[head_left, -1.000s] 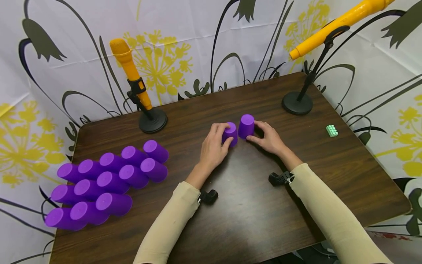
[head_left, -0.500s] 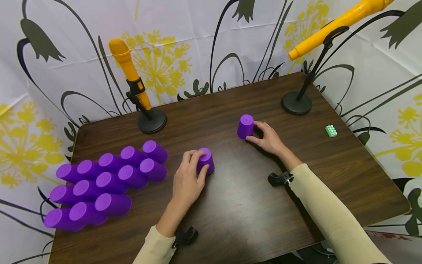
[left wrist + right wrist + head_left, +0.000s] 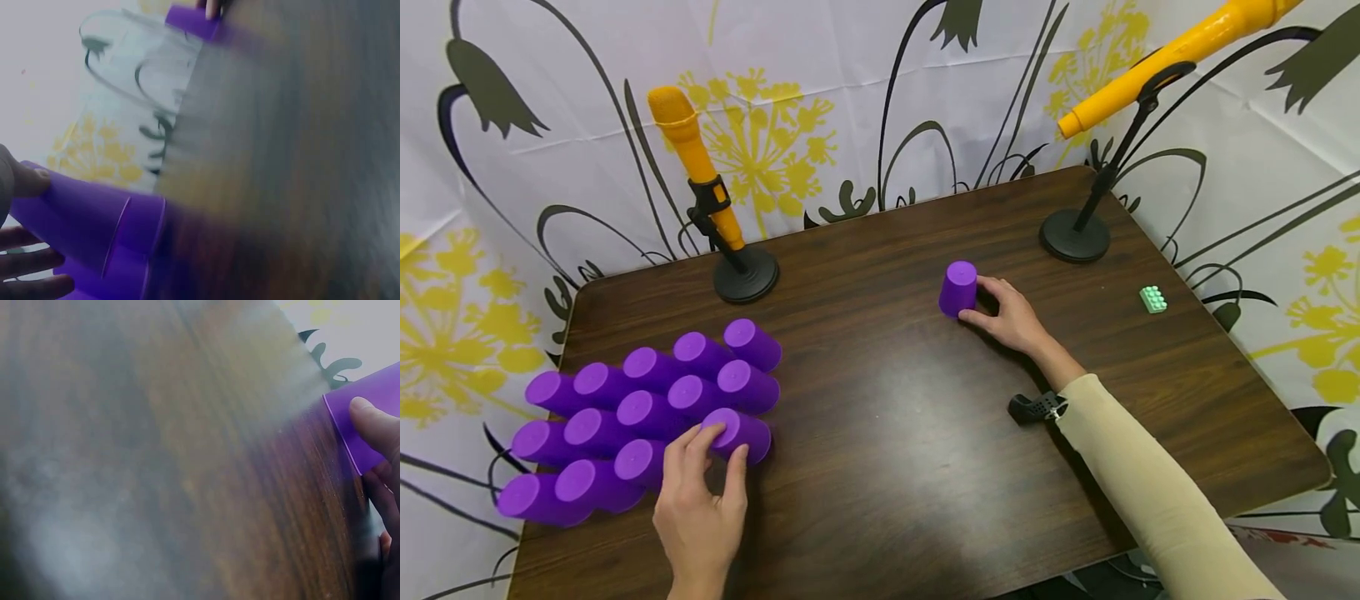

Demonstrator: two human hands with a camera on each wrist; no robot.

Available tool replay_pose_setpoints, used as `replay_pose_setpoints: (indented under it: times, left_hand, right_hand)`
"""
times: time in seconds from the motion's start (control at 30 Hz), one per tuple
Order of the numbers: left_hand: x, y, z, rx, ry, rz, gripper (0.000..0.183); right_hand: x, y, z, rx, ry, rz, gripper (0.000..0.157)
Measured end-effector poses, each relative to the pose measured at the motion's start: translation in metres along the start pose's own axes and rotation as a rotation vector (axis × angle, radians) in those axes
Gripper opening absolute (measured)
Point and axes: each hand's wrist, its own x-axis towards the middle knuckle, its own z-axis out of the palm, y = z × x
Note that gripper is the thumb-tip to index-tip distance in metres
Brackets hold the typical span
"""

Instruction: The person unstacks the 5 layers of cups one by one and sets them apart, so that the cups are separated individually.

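My left hand pinches an upside-down purple cup between thumb and fingers at the right end of the front row. Beside it, several matching purple cups stand upside down in close rows on the table's left. In the left wrist view the held cup overlaps another purple cup. My right hand holds a second upside-down purple cup by its right side near the middle of the table; its thumb lies along the cup's wall in the right wrist view.
A yellow microphone on a black stand is at the back left. Another yellow microphone leans on a stand at the back right. A small green toy brick lies near the right edge of the brown table.
My left hand has carried its cup from beside the right-hand cup, leftward and toward me, to the front row of cups. The right hand and its cup have stayed in place.
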Motion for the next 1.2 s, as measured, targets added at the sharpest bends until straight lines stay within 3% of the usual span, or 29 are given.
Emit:
replay_pose_setpoints:
  times: [0.17, 0.37, 0.6, 1.2]
  left_hand:
    - [-0.006, -0.013, -0.005, 0.147, 0.023, -0.063, 0.034]
    - [-0.010, -0.020, -0.007, 0.217, 0.015, -0.119, 0.033]
    - [-0.011, -0.022, -0.008, 0.225, 0.030, -0.188, 0.033]
    - [-0.012, -0.021, -0.007, 0.205, 0.042, -0.192, 0.035]
  right_hand:
    - [-0.001, -0.001, 0.000, 0.006, -0.001, 0.001, 0.064]
    - [-0.001, -0.001, -0.001, 0.003, 0.001, -0.001, 0.064]
    - [0.000, -0.002, 0.000, -0.009, 0.002, -0.005, 0.065]
    - [-0.001, -0.006, -0.001, 0.000, -0.013, 0.025, 0.065]
